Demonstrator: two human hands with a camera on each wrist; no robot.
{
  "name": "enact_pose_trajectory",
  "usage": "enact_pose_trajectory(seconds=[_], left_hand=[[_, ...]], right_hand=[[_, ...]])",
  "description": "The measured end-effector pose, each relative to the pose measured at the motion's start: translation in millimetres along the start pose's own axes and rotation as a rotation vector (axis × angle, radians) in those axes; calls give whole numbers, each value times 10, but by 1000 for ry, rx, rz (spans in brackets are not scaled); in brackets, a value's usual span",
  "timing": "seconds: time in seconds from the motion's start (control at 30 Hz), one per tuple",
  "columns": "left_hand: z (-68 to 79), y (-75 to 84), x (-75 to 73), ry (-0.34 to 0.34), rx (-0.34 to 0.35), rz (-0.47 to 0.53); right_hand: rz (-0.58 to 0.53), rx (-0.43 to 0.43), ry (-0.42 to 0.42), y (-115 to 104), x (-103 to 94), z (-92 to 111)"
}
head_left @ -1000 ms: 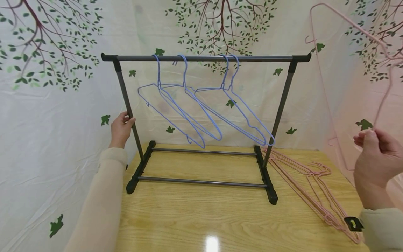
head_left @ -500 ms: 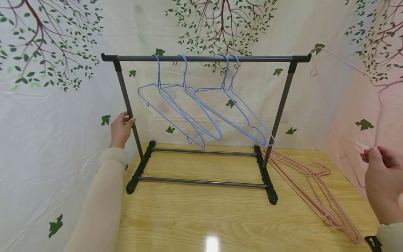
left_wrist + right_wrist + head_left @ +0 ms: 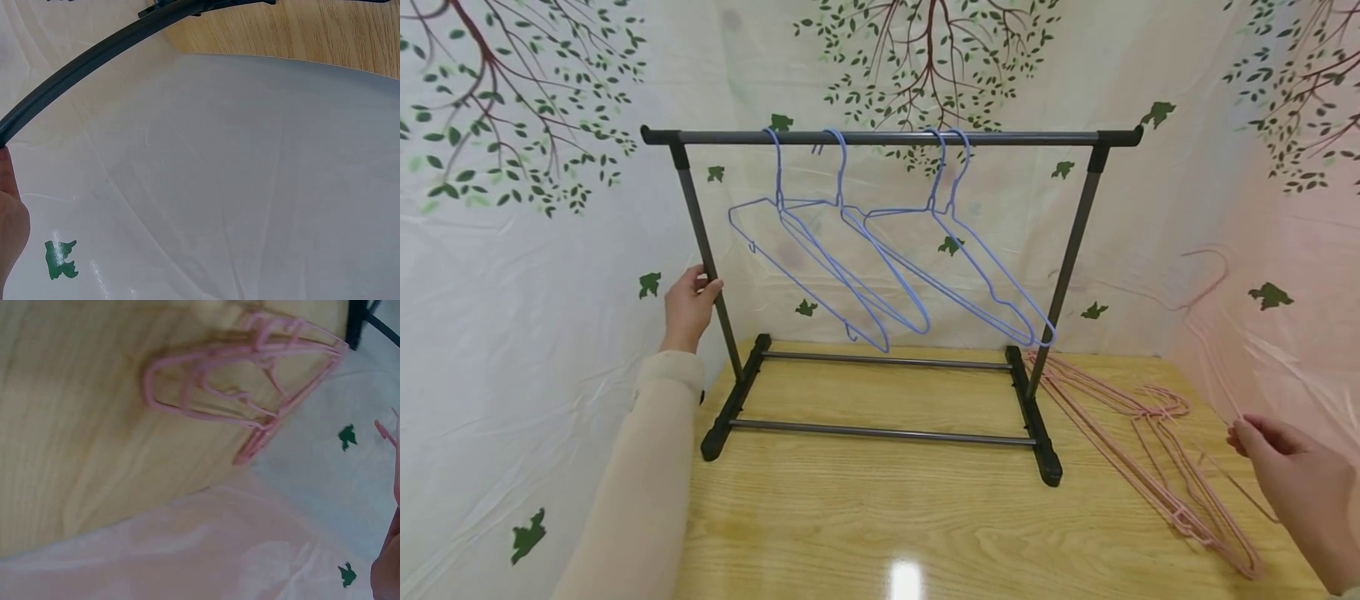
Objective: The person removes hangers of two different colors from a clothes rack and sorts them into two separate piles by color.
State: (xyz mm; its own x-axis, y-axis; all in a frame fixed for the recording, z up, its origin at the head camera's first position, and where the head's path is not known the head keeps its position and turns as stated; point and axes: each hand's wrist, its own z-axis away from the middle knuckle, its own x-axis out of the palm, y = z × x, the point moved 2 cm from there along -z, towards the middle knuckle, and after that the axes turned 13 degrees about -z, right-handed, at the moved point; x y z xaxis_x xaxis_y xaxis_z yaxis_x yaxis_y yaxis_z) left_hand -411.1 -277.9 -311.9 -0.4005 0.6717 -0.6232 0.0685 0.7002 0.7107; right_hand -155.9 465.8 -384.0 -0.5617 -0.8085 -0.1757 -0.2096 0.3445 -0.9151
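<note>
My left hand (image 3: pixel 688 308) grips the left post (image 3: pixel 700 225) of a black clothes rack, thumb on the near side. In the left wrist view only part of that hand (image 3: pixel 11 219) shows, at the end of the dark post (image 3: pixel 81 70). At the right, my right hand (image 3: pixel 1296 479) pinches a pink hanger (image 3: pixel 1223 271) between thumb and fingers. Its hook is raised beside the rack, and its thin outline blurs against the pink cloth. Several blue hangers (image 3: pixel 917 267) hang from the rack's top bar (image 3: pixel 1022 139), in a left group and a right group.
Several pink hangers (image 3: pixel 1150 417) lie in a pile on the wooden table (image 3: pixel 865 525), right of the rack's foot (image 3: pixel 1048 467). The right wrist view shows this pile (image 3: pixel 169 359) too. Leaf-patterned cloth (image 3: pixel 1120 217) surrounds the table behind and at the sides.
My right hand has moved down with the pink hanger, which has dropped from above the bar's height and turned, so its hook now shows. My left hand and the blue hangers stay put.
</note>
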Motion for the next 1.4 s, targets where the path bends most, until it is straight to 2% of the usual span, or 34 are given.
enact_pose_trajectory(seconds=[0.33, 0.43, 0.63, 0.8, 0.87, 1.0, 1.07, 1.13, 1.4], left_hand=[[-3, -5, 1, 2, -2, -2], [-6, -5, 5, 5, -2, 0], [-11, -14, 13, 11, 1, -4], [-21, -20, 15, 14, -7, 0], [-23, -21, 12, 16, -7, 0], [-17, -14, 10, 17, -8, 2], [-14, -8, 11, 13, -6, 3], [-10, -6, 10, 13, -5, 4], [-2, -6, 5, 8, -4, -1]], right_hand=[[258, 17, -212, 303, 41, 150], [227, 93, -229, 363, 47, 145], [63, 259, -230, 533, -24, 76], [135, 319, -214, 649, -93, 27], [236, 294, -218, 675, -113, 16], [498, 146, -255, 700, -139, 8], [589, 75, -261, 699, -139, 3], [613, 49, -258, 696, -125, -2], [531, 83, -225, 598, 16, -5]])
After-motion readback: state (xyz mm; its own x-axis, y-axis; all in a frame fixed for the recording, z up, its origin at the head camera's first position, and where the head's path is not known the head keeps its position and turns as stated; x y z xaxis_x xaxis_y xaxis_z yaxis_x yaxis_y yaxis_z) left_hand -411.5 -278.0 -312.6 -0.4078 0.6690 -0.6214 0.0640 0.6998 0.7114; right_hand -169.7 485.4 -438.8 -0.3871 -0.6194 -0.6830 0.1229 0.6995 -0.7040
